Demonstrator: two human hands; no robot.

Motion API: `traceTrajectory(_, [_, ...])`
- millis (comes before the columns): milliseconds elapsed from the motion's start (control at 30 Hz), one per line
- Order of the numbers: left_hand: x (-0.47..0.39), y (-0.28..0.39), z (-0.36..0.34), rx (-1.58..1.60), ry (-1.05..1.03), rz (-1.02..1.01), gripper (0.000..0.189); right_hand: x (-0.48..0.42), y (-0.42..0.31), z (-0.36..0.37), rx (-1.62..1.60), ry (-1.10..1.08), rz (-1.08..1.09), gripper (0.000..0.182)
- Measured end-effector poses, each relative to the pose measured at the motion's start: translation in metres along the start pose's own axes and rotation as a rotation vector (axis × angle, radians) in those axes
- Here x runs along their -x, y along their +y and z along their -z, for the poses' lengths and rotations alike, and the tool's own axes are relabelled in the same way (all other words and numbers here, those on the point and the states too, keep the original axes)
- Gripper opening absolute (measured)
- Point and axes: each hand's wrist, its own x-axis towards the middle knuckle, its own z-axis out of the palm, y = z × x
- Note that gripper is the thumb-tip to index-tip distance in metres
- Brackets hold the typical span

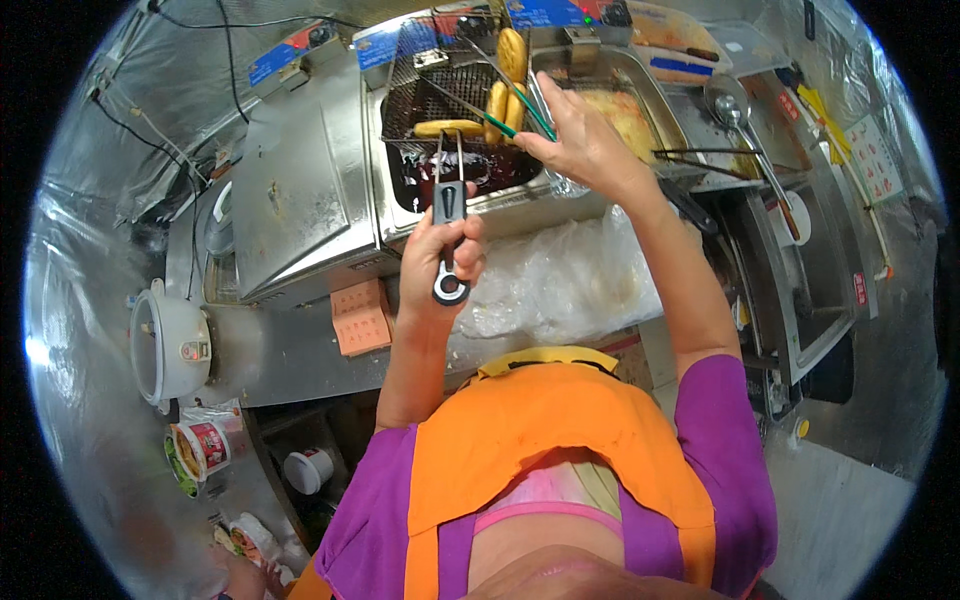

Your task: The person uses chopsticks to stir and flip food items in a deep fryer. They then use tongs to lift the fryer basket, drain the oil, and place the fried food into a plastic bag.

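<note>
My left hand [442, 251] is closed round the black detachable handle [448, 204] of a wire fryer basket [420, 86], which sits over dark oil [427, 176] in the left fryer tank. In my right hand [585, 142] are green-handled metal tongs [546, 120], their arms spread over the basket. Several long golden fried pieces lie in the basket: one crosswise at its front edge [448, 128], two upright beside each other [496, 112], and a broader one [512, 55] at the back. Whether the tong tips touch any piece is unclear.
A second tank [667, 112] with pale frying food stands to the right. A steel lid [300, 180] covers the area at left. Clear plastic sheeting [555, 277] lies in front, near orange paper slips [360, 315]. A rice cooker [169, 345] is at far left; another person's hand [244, 574] shows at lower left.
</note>
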Motion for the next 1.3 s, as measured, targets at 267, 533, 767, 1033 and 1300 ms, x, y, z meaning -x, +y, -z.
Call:
traceTrajectory(267, [0.021,-0.002,-0.009,-0.068,-0.030,-0.092,0.049,0.122,0.009,0.121,-0.419,-0.356,-0.391,0.022])
traceTrajectory(533, [0.022,-0.005,-0.015,-0.078,-0.076,-0.055,0.052,0.244,0.147,-0.008,0.280,-0.453,-0.230,0.044])
traceTrajectory(767, [0.026,-0.015,-0.013,0.014,-0.073,-0.012,0.051,0.249,0.125,0.015,-0.151,-0.382,-0.338,0.039])
traceTrajectory(1033, [-0.017,0.013,-0.046,0.432,0.036,0.107,0.032,0.255,0.117,0.027,-0.287,-0.498,-0.341,0.035])
traceTrajectory(1300, [-0.060,0.048,-0.072,0.576,-0.027,0.155,0.029,0.278,0.142,0.035,-0.324,-0.563,-0.401,0.038])
